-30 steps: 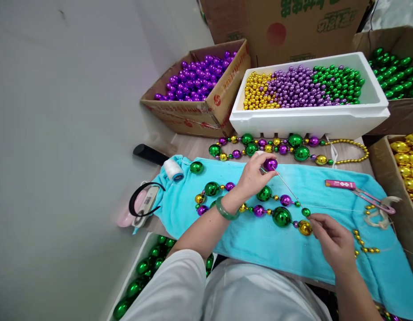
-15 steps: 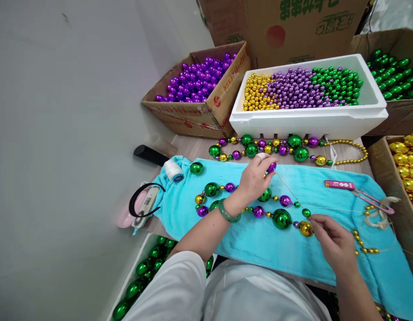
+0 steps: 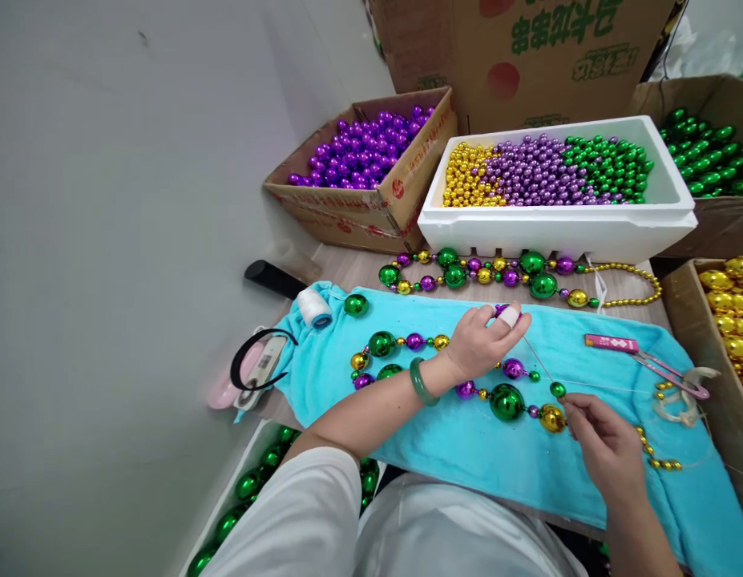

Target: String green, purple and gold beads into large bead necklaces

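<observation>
My left hand (image 3: 488, 340), with a white wrap on one finger, is closed around a shiny purple bead (image 3: 501, 309), mostly hidden by the fingers. A thin taut string (image 3: 538, 357) runs from it down to a small green bead (image 3: 557, 389). Just below that bead, my right hand (image 3: 608, 445) pinches the string's end; the fingertips partly hide the grip. Beneath my left forearm lies a bead strand of green, purple and gold, with a large green bead (image 3: 506, 402) and a gold bead (image 3: 552, 417) near my right fingers. All this is over a turquoise towel (image 3: 455, 445).
A finished-looking bead necklace (image 3: 543, 285) lies behind the towel. Farther back stand a white foam box (image 3: 557, 220) of small beads and a carton (image 3: 347, 210) of purple ones. Scissors (image 3: 668, 365), a thread spool (image 3: 314, 308) and a loose green bead (image 3: 356, 304) rest on the towel.
My left hand has moved right and slightly down with the purple bead, shortening the span of string between my hands. My right hand stays nearly in place, still pinching.
</observation>
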`<state>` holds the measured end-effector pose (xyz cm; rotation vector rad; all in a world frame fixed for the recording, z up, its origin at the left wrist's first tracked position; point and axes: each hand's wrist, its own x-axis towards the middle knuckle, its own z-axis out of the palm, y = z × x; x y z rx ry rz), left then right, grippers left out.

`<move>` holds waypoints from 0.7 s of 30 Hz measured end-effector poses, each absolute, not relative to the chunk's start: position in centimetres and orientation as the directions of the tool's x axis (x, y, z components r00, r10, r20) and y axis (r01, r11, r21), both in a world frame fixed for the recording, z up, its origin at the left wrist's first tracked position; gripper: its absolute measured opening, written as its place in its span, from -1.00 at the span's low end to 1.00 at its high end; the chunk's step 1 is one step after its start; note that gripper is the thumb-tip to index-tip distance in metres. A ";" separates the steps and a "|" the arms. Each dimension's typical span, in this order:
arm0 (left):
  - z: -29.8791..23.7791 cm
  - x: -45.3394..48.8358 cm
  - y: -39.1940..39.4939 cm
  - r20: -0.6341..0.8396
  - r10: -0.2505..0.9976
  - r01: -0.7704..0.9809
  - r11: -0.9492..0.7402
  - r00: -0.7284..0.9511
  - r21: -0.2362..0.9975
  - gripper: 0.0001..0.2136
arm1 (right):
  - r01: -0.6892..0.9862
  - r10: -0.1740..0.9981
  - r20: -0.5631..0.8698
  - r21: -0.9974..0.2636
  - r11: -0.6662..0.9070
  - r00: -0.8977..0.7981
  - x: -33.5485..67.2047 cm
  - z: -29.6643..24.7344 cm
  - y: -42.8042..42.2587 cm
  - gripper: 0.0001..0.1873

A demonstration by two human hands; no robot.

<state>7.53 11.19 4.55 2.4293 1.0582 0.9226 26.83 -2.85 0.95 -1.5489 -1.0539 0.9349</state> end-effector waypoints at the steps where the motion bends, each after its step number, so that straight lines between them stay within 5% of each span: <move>1: 4.6 7.6 11.3 0.424 0.746 0.516 -0.663 0.513 0.542 -0.71 | 0.170 0.945 -0.059 -0.978 -0.119 0.322 26.9 0.9 -2.8 -0.73; 14: 5.1 7.4 11.8 0.427 0.674 0.511 -0.737 0.603 0.442 -0.69 | 0.169 0.957 -0.066 -0.979 -0.117 0.282 27.9 0.4 -2.6 -0.73; 21: 4.0 7.5 11.7 0.587 0.461 0.626 -0.773 0.666 -0.104 -0.66 | 0.150 0.947 -0.042 -0.984 -0.094 0.318 27.3 0.4 -2.6 -0.70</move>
